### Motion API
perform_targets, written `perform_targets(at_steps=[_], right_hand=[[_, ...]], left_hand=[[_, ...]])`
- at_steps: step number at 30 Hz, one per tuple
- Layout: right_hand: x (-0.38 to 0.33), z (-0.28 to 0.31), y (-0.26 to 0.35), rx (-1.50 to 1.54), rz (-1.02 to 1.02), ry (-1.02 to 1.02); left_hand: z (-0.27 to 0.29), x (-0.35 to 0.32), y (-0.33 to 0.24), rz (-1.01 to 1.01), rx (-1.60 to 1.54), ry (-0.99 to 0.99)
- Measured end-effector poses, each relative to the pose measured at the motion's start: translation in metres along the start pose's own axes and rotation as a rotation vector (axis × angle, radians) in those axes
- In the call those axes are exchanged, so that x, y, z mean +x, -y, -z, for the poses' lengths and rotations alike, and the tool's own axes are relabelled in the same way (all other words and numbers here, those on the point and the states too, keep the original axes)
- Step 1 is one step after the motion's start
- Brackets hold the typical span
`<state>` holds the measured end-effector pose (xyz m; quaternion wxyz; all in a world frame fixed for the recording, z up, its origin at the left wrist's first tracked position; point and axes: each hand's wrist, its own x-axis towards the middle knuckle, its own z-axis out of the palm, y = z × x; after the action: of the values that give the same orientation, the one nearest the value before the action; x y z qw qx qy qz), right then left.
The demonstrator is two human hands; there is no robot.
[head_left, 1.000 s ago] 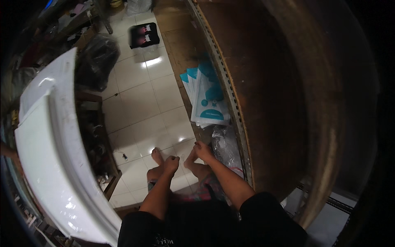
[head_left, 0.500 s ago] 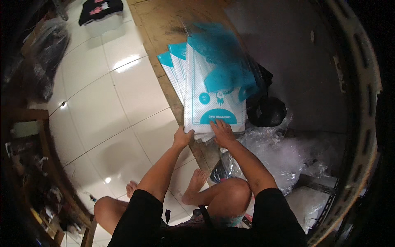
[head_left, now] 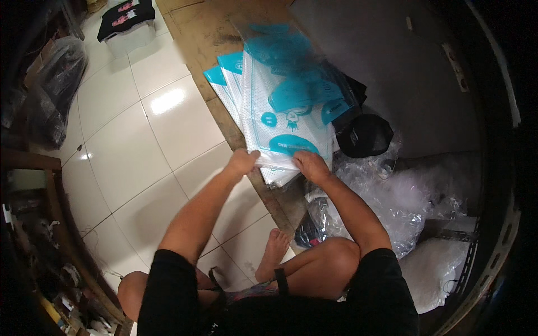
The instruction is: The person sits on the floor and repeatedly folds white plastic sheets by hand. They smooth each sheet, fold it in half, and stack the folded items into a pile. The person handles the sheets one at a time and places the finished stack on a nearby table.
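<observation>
In front of me lies a fanned stack of white dotted shopping bags (head_left: 226,92) with teal printing. The top plastic bag (head_left: 255,106) is partly see-through, and its far part is blurred. My left hand (head_left: 242,162) is closed on the left corner of its near edge. Farther right along that same edge, my right hand (head_left: 311,167) is closed too, its fingers curled over the plastic. Between my hands the edge is pulled up in a taut, wrinkled band. Below it, the near ends of the bags underneath show.
Crumpled clear plastic (head_left: 375,201) lies to the right, beside a round black object (head_left: 365,136). The bags rest on a brown board (head_left: 196,42) bordering the tiled floor (head_left: 140,140). A translucent box (head_left: 131,39) with black cloth stands far left. A metal rack (head_left: 499,252) edges the right.
My right hand has gone from lying on the printed bag to gripping its near edge. Both hands have lifted that edge slightly. The view has shifted a little.
</observation>
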<state>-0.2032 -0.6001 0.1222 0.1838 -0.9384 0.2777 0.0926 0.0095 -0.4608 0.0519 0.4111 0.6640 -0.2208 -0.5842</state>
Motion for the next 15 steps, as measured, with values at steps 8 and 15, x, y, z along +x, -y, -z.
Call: perform_targets(at_steps=[8, 15], right_hand=[[-0.001, 0.002, 0.061, -0.246, -0.042, 0.050], [-0.019, -0.013, 0.087, 0.021, 0.234, 0.685]], left_hand=[[0.103, -0.044, -0.019, 0.132, 0.178, 0.126], [0.171, -0.135, 0.011, 0.190, 0.127, -0.006]])
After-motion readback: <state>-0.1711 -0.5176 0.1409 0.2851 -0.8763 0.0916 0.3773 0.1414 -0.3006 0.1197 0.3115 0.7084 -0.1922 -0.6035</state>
